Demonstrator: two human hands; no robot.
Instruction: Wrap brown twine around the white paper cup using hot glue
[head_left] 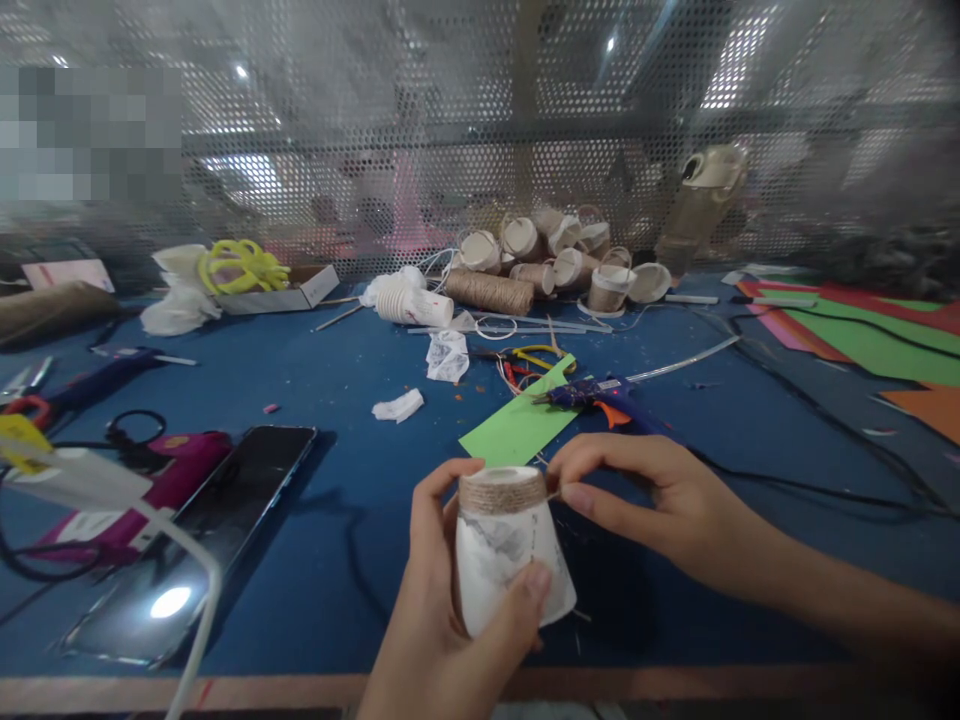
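A white paper cup stands upside down near the table's front edge, with several turns of brown jute twine wound round its narrow end. My left hand is wrapped about the cup, thumb across its front and fingers behind the left side. At the cup's upper right, my right hand pinches the loose end of the twine between thumb and forefinger. Just behind the cup lies a strip of green paper, with a blue glue gun resting across its right end.
A phone and a magenta tool lie on the left. Stacked paper cups, a jute spool and several twine-wrapped cups sit at the back. Coloured sheets and a black cable lie right.
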